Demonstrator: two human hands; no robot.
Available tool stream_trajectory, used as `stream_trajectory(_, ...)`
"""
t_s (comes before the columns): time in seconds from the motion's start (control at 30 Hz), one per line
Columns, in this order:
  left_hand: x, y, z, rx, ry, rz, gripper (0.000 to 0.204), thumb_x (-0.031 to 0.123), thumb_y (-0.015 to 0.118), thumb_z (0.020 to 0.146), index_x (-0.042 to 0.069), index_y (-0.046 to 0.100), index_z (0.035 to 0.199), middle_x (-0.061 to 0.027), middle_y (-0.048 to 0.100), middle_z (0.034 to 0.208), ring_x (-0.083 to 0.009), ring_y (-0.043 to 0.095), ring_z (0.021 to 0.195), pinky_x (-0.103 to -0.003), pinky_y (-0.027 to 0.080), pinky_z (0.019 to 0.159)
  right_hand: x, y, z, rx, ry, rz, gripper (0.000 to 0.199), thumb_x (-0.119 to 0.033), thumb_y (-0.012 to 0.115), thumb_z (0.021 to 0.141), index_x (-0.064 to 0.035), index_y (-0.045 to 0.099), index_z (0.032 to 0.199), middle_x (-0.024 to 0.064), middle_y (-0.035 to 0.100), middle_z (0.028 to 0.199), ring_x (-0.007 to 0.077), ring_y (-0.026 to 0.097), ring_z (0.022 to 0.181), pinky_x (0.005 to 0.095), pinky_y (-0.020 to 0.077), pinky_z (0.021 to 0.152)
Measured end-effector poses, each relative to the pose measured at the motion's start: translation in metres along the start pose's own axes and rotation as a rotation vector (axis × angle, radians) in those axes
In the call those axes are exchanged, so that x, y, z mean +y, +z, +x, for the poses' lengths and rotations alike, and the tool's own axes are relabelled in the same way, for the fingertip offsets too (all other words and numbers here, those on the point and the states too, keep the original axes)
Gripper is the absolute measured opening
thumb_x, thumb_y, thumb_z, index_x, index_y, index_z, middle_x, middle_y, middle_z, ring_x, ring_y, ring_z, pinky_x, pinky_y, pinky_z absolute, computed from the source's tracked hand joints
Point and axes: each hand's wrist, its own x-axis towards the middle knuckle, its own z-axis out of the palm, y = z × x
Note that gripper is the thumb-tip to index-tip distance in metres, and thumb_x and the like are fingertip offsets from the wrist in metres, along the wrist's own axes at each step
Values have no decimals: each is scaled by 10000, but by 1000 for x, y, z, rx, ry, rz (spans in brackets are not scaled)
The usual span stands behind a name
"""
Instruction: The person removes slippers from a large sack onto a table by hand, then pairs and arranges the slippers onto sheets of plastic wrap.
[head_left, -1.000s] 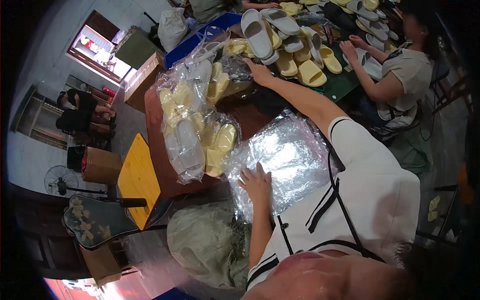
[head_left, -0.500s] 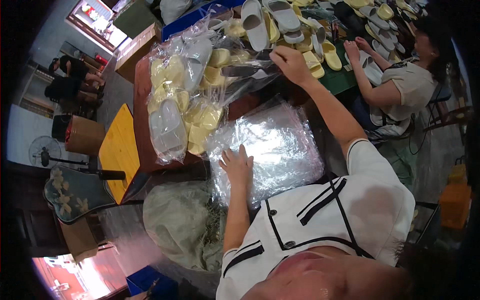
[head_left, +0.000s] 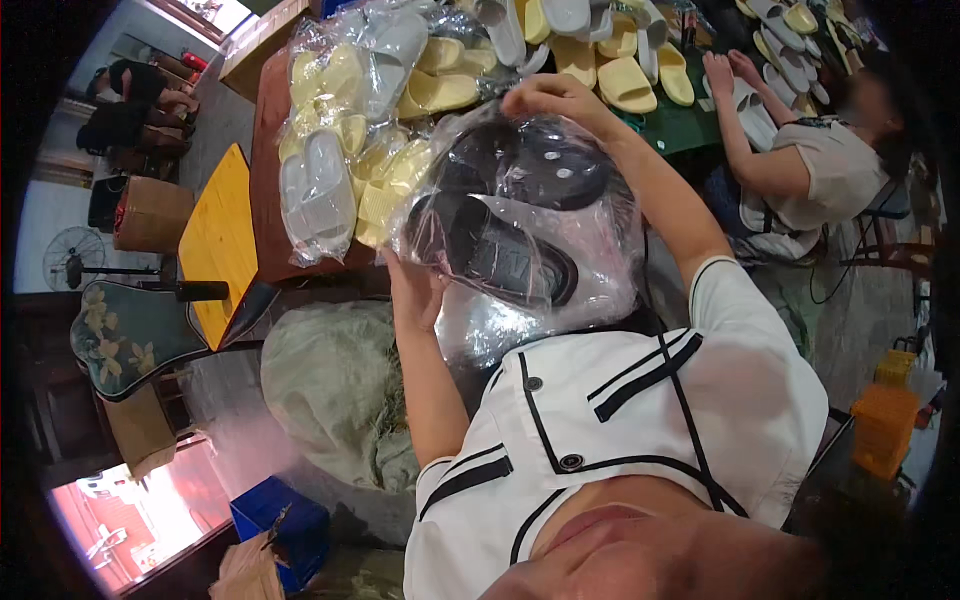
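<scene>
A pair of black slide sandals lies inside a clear plastic bag in front of my chest. My right hand pinches the bag's far edge with bent fingers. At the bag's near left edge, my left hand grips the plastic, its fingers partly hidden. Below the raised bag, a stack of flat clear bags shows in part. Just beyond my left hand, bagged yellow slides and bagged grey slides rest on the reddish-brown table.
Loose yellow slides and grey ones cover the green tabletop ahead. A co-worker sits at the right. On my left stand a yellow board, a padded chair and a full pale sack.
The bag with black slides has come toward me from the far table, in my right hand. My left hand has left the flat bag stack and taken the bag's left edge.
</scene>
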Motion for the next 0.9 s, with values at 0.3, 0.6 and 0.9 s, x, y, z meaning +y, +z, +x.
stream_trajectory(0.3, -21, -38, -41, 324, -53, 211, 499, 199, 588, 983, 119, 351, 1414, -213, 559, 1190, -329, 619, 1021, -514, 541, 875, 35, -14, -81, 235, 262, -148, 205, -116, 620, 954, -15, 657, 1129, 29, 675, 1057, 116, 617, 996, 264, 483, 889)
stream_trajectory(0.6, 0, -22, -16, 377, 89, 442, 917, 245, 602, 990, 288, -114, 1561, -260, 502, 1253, -379, 587, 1077, -497, 540, 872, 37, 20, -173, -14, 564, -198, 128, -32, 619, 886, 45, 698, 951, 63, 687, 848, 103, 636, 730, 266, 522, 653)
stream_trajectory(0.9, -3, -40, 0, 330, 194, 847, 393, -33, 477, 958, 11, 438, 1346, -150, 552, 1055, -270, 661, 911, -380, 611, 764, 58, 80, -124, -314, 67, -950, 412, -105, 719, 815, -280, 712, 1188, 107, 450, 1469, 397, 428, 1301, 461, 395, 1061)
